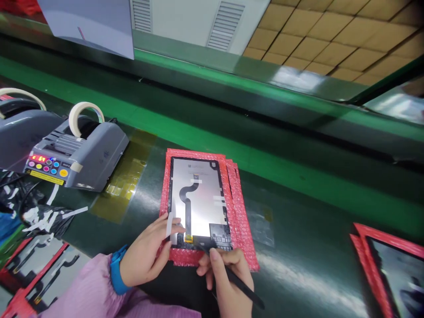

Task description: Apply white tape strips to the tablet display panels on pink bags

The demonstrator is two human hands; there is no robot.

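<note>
A tablet panel [198,198] lies back side up on a stack of red bubble-wrap sheets [238,207], with a black flex cable [188,198] curving down its middle. My left hand [149,256] rests at the panel's lower left corner, thumb and fingers pinching a short strip of white tape [169,224]. My right hand [225,278] is closed round a black stylus-like tool [232,276], whose tip touches the panel's lower edge near the cable's yellow end [188,238].
A grey tape dispenser [79,152] with a tape roll and coloured buttons stands at left, a second one behind it. Yellow film [127,176] lies beside it. More panels on red wrap sit at lower left [36,269] and far right [394,269]. A green conveyor edge [265,163] runs behind.
</note>
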